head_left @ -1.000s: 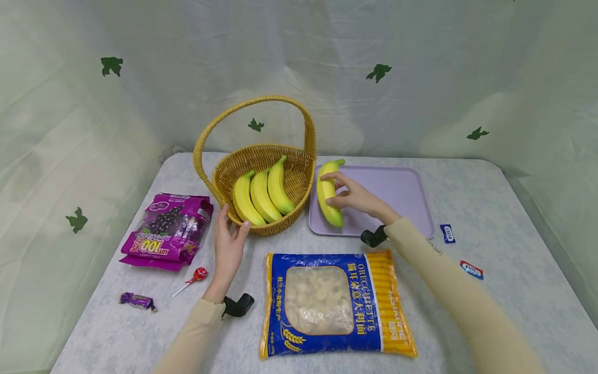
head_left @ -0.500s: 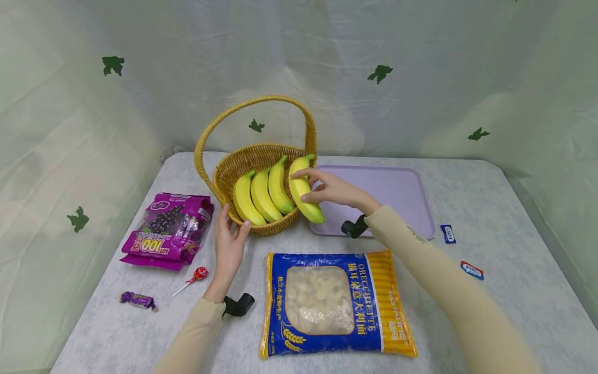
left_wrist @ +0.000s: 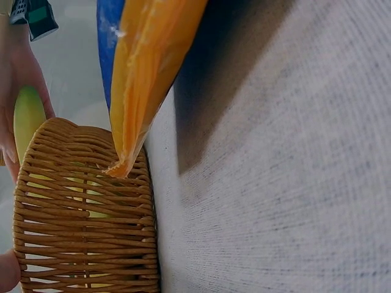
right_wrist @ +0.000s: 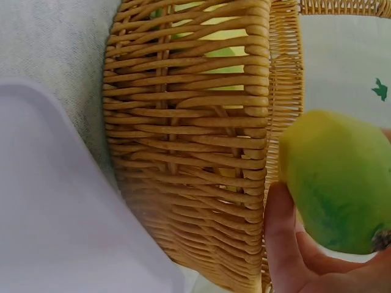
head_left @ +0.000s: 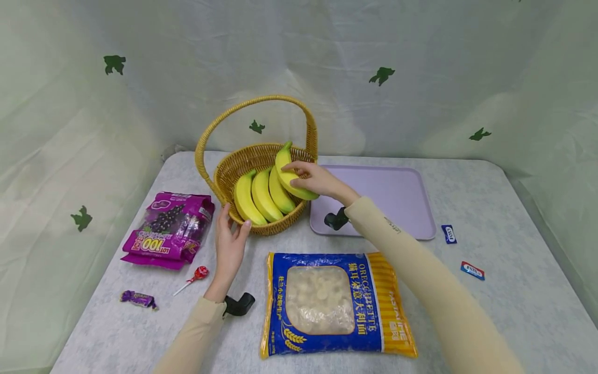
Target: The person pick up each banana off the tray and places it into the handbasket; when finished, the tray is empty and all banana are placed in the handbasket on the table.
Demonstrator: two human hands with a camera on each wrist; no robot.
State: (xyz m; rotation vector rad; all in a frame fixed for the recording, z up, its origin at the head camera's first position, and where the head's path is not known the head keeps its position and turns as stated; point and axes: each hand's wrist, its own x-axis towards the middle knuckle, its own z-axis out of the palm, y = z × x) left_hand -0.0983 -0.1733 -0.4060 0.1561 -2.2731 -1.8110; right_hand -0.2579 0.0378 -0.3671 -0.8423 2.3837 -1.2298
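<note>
In the head view, my right hand (head_left: 315,179) pinches a yellow banana (head_left: 291,179) with a green stem over the right rim of the wicker basket (head_left: 275,227). The right wrist view shows its greenish end (right_wrist: 342,183) just beyond the woven wall, thumb and fingers on it. Several other bananas (head_left: 263,197) lie side by side inside the basket, partly visible through the weave. My left hand (head_left: 229,249) rests against the basket's front left side, its fingers fairly straight; the thumb tip (left_wrist: 7,271) shows at the rim in the left wrist view.
A lilac tray (head_left: 378,195) lies right of the basket. A blue and yellow pasta bag (head_left: 322,304) lies in front. At left are a purple candy bag (head_left: 170,228), a red lollipop (head_left: 201,272) and a purple wrapped candy (head_left: 138,299). Two small wrapped sweets (head_left: 449,234) lie at right.
My right hand has carried the banana leftward from above the tray to over the basket's right rim, tilting it on the way. The left hand has stayed at the basket.
</note>
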